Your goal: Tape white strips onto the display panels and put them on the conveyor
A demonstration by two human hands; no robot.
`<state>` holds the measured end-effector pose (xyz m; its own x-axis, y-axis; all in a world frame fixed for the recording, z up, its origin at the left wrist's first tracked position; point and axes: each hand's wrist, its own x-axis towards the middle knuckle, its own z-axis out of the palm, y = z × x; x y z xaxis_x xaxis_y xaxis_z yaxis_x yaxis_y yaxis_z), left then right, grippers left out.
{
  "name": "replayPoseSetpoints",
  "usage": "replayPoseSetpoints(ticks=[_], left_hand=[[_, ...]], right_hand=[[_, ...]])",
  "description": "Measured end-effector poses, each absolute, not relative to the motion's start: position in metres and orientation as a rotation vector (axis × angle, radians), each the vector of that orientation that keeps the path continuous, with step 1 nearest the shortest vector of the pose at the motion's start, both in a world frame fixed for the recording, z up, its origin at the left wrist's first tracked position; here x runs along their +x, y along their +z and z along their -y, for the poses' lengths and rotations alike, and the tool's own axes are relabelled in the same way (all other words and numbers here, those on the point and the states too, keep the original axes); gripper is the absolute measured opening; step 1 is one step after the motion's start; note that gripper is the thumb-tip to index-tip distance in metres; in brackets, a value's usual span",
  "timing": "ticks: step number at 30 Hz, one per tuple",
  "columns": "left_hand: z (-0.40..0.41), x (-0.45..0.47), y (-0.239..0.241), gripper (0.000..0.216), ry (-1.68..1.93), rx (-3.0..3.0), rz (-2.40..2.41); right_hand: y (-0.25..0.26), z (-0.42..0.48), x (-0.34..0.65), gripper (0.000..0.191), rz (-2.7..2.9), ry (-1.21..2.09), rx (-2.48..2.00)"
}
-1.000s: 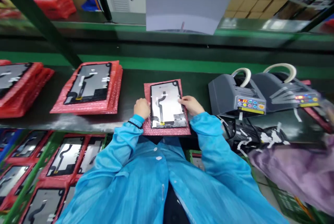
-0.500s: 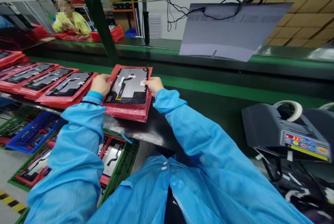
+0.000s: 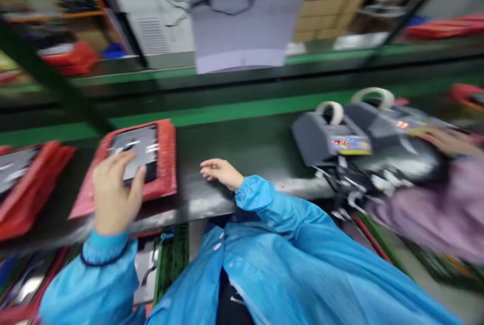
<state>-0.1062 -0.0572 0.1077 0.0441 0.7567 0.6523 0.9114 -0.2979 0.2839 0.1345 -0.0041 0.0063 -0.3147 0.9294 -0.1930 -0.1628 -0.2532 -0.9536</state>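
Note:
A flat grey-and-black panel [image 3: 145, 143] with white tape pieces lies on red bubble-wrap bags [image 3: 166, 176] on the dark workbench. My left hand [image 3: 115, 194] is over the near left part of this panel, fingers spread, hiding some of it; whether the fingertips touch cannot be made out. To the right of the bags, my right hand [image 3: 222, 172] hovers near the bench's front edge, fingers loosely extended and holding nothing. Both hands are slightly blurred.
Another red bag stack with a panel [image 3: 18, 163] lies at left. Two grey tape dispensers [image 3: 313, 138] stand at right, with loose cables and white strips before them. A co-worker's mauve sleeve [image 3: 427, 214] reaches in there. Green crates [image 3: 172, 259] sit below the bench.
The view has swung right. Both hands have let go of the panel and bags; my right hand has moved away to the right. The co-worker's arm has come into view.

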Motion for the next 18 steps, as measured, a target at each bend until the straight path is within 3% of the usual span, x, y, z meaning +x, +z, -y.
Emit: replayPoseSetpoints(ticks=[4, 9, 14, 18], left_hand=[[0.055, -0.045, 0.080, 0.027, -0.998, -2.632, 1.348], [0.062, -0.015, 0.081, 0.027, -1.172, -2.403, 1.573], [0.080, -0.057, 0.073, 0.035, -1.290, -1.431, 2.024], [0.088, -0.138, 0.077, 0.038, -1.180, -0.935, 2.586]], right_hand=[[0.004, 0.063, 0.234, 0.033, 0.981, 1.570, -1.086], [0.016, 0.098, 0.292, 0.038, 0.815, 1.397, -1.128], [0.018, 0.020, 0.225, 0.052, 0.756, 1.661, -1.109], [0.035, -0.050, 0.111, 0.076, 0.769, 1.981, -1.223]])
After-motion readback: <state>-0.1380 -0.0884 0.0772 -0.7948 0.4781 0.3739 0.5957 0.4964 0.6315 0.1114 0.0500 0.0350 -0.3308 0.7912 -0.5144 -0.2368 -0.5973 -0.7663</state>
